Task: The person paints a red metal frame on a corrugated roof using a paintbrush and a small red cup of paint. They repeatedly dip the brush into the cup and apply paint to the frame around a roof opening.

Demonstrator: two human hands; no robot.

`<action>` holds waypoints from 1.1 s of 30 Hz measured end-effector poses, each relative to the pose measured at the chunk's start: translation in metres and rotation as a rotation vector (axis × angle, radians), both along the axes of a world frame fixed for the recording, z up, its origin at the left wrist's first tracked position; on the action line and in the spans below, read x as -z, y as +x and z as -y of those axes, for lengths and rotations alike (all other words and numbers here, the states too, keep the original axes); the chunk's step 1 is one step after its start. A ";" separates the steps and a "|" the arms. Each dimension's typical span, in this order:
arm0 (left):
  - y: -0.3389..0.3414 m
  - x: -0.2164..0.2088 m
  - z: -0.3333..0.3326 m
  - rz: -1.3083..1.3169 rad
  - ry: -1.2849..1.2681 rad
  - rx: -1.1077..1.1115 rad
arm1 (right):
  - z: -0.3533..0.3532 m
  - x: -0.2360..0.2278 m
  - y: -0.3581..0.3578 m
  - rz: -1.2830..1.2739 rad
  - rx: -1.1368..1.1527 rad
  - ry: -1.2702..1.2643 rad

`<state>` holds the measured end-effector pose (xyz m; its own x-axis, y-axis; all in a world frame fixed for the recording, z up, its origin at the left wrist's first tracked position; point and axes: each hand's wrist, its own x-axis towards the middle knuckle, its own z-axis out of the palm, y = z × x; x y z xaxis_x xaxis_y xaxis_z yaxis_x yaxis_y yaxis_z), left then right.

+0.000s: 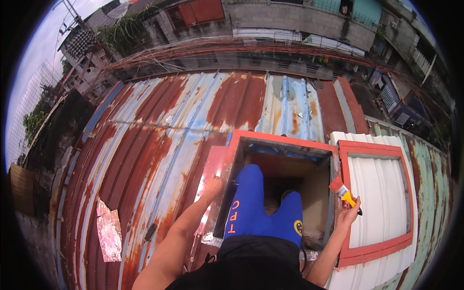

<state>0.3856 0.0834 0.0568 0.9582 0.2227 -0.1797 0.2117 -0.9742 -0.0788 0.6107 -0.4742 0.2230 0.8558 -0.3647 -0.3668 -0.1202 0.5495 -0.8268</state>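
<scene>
My right hand [349,209] is closed around the yellow handle of a paintbrush [346,194]. The brush's bristles are coated in red paint and point up and to the left, over the edge of a red-framed hatch lid [344,164]. My left hand [212,186] rests with curled fingers at the left side of the hatch frame [285,138], beside a shiny red metal strip [216,157]. Its fingertips are hard to make out. My legs, in blue, go down into the hatch opening.
Rusty corrugated roofing [159,159] surrounds the hatch. A loose, peeling metal scrap [109,232] and a small dark object [151,232] lie at left. White corrugated sheet [379,198] fills the lid. Cables [217,51] run past the roof's far edge, with buildings behind.
</scene>
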 end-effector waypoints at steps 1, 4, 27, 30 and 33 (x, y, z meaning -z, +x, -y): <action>-0.001 -0.002 -0.001 -0.011 0.010 0.003 | -0.002 0.001 0.000 -0.004 -0.005 0.003; -0.008 -0.001 -0.004 -0.004 0.029 0.015 | -0.006 0.001 -0.003 -0.013 -0.018 0.002; -0.006 0.022 -0.001 0.089 0.015 -0.097 | 0.008 -0.007 0.009 0.058 0.053 0.024; -0.012 0.033 -0.006 0.151 -0.048 -0.108 | 0.004 -0.019 0.008 0.057 0.040 -0.004; -0.017 0.033 -0.014 0.216 -0.252 -0.126 | 0.008 -0.018 0.012 0.085 0.010 -0.010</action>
